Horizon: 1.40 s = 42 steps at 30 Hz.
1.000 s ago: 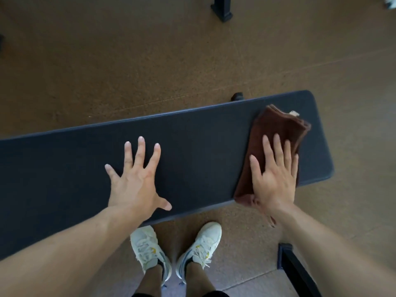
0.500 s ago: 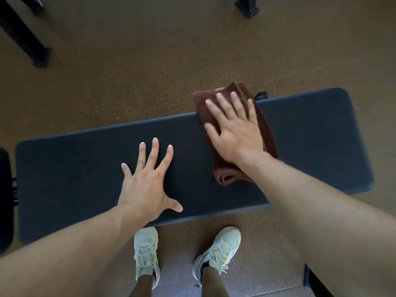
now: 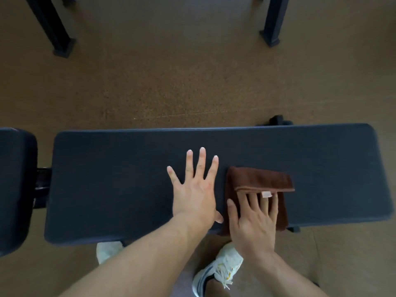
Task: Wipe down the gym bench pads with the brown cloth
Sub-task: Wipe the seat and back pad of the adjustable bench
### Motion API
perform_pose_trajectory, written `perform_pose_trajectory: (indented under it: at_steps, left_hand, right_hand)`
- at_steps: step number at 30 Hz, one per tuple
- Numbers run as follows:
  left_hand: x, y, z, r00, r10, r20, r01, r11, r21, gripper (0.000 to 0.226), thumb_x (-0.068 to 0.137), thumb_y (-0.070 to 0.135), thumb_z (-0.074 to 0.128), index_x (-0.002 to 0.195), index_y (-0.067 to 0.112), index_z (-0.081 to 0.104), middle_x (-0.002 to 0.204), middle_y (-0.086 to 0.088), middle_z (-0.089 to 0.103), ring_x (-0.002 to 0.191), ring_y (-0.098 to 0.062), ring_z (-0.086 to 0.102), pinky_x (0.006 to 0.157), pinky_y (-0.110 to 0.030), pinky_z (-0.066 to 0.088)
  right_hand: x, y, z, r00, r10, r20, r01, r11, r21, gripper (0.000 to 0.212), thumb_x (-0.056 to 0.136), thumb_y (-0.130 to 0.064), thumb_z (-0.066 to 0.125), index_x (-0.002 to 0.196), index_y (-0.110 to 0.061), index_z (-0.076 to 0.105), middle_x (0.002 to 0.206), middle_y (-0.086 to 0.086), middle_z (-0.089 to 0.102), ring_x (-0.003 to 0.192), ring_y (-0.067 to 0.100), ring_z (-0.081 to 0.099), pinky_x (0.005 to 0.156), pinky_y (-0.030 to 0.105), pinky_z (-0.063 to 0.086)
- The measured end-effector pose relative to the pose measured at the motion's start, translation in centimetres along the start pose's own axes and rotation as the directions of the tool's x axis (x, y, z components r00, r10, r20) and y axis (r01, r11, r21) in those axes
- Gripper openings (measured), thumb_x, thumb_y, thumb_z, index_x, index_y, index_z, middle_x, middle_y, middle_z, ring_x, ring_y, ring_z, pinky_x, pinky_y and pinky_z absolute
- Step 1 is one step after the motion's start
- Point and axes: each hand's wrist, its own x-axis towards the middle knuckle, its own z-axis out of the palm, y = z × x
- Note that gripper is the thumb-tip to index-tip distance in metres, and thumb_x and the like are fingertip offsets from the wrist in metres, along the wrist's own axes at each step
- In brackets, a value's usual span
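The cloth (image 3: 257, 181) is dark brown and plush, folded into a rough rectangle. Its far flap is doubled back over the fingertips of the right hand (image 3: 252, 221), and a small pale tag (image 3: 266, 194) shows at the fold. It lies on the near right part of the long pad (image 3: 128, 179), its near edge hanging just over the pad's front. The right hand lies flat on it, fingers straight and slightly apart. The left hand (image 3: 195, 194) presses flat on the bare pad just beside the cloth, fingers spread wide. A second pad (image 3: 15, 185) sits at the left edge.
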Motion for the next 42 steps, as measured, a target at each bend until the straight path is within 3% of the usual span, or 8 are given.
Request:
perform_pose_trajectory:
  at_steps: [4,7,13,20,27,30,38,42]
  left_hand:
    - [-3.2,-3.6,3.0,0.967,0.099,-0.234,-0.159,0.953,-0.256,0.125,0.081,0.057,0.074,0.159,0.026,-0.019,0.166,0.001,-0.031,0.152,-0.022,-0.031,0.125,-0.058,0.001]
    - [-6.9,-8.7,6.7,0.914,-0.056,-0.402,-0.125,0.903,-0.411,0.108,0.081,0.051,0.074,0.163,0.022,0.010,0.172,0.000,-0.001,0.158,-0.018,-0.009,0.128,-0.046,0.003]
    - [-9.9,-17.6,8.5,0.889,-0.185,-0.419,-0.002,0.913,-0.408,0.080,0.095,0.052,0.042,0.162,0.014,0.018,0.172,-0.002,0.009,0.159,-0.019,0.000,0.127,-0.043,-0.001]
    - [-8.8,-21.4,6.8,0.841,-0.239,-0.486,-0.058,0.853,-0.519,0.067,0.101,0.036,0.041,0.161,0.015,0.021,0.171,0.001,0.010,0.159,-0.017,-0.001,0.128,-0.046,0.000]
    - [-11.4,-25.9,8.7,0.832,-0.264,-0.487,-0.065,0.826,-0.559,0.066,0.104,0.041,0.035,0.162,0.015,0.018,0.172,0.001,0.007,0.159,-0.018,0.001,0.128,-0.041,0.001]
    - [-13.0,-28.3,9.7,0.817,-0.330,-0.472,-0.067,0.759,-0.647,0.064,0.104,0.038,0.034,0.162,0.016,0.016,0.172,0.003,0.004,0.158,-0.015,0.000,0.127,-0.034,0.002]
    - [-17.0,-32.1,10.8,0.766,-0.428,-0.480,-0.107,0.651,-0.752,0.059,0.105,0.028,0.033,0.161,0.015,0.022,0.171,0.007,0.010,0.158,-0.012,0.008,0.127,-0.035,0.014]
    - [-17.6,-32.5,11.0,0.746,-0.480,-0.463,-0.113,0.593,-0.797,0.059,0.102,0.023,0.034,0.159,0.013,0.026,0.170,0.007,0.015,0.157,-0.010,0.012,0.125,-0.037,0.018]
  right_hand:
    - [4.6,-3.4,-1.6,0.995,-0.098,-0.001,0.098,0.995,-0.037,0.054,0.106,-0.052,0.030,0.156,-0.034,0.037,0.161,-0.001,0.044,0.153,0.031,0.027,0.129,0.058,0.007]
    - [10.5,-9.9,-2.2,0.994,-0.106,-0.012,0.106,0.994,0.006,0.057,0.106,-0.054,0.025,0.162,-0.039,0.025,0.170,-0.006,0.030,0.160,0.030,0.011,0.129,0.056,-0.003]
    - [8.3,-19.3,0.8,0.992,-0.115,-0.043,0.118,0.991,0.064,0.061,0.108,-0.054,0.020,0.166,-0.037,0.008,0.175,-0.015,-0.002,0.161,0.020,-0.015,0.129,0.054,-0.010]
    - [-2.3,-17.7,3.6,0.950,-0.311,0.020,0.311,0.950,-0.035,0.060,0.107,-0.054,0.035,0.160,-0.027,0.036,0.165,0.000,0.039,0.159,0.027,0.017,0.128,0.056,0.013]
    - [6.5,-26.8,2.0,0.997,-0.071,-0.017,0.071,0.997,0.038,0.063,0.106,-0.055,0.025,0.165,-0.039,0.014,0.174,-0.011,0.014,0.161,0.022,-0.004,0.129,0.055,-0.009]
    - [8.8,-33.3,2.5,0.998,-0.018,-0.056,0.025,0.992,0.127,0.059,0.106,-0.049,0.025,0.164,-0.037,0.023,0.174,-0.015,0.014,0.162,0.019,-0.006,0.127,0.058,-0.012]
    - [4.7,-40.5,5.2,0.926,-0.375,-0.032,0.376,0.927,0.001,0.061,0.105,-0.046,0.029,0.163,-0.029,0.029,0.175,-0.011,0.012,0.162,0.019,-0.008,0.129,0.056,-0.008]
    - [-0.2,-40.7,6.9,0.759,-0.650,0.041,0.649,0.750,-0.126,0.041,0.097,-0.041,0.044,0.120,-0.027,0.075,0.134,-0.006,0.070,0.156,0.021,0.031,0.130,0.053,0.005]
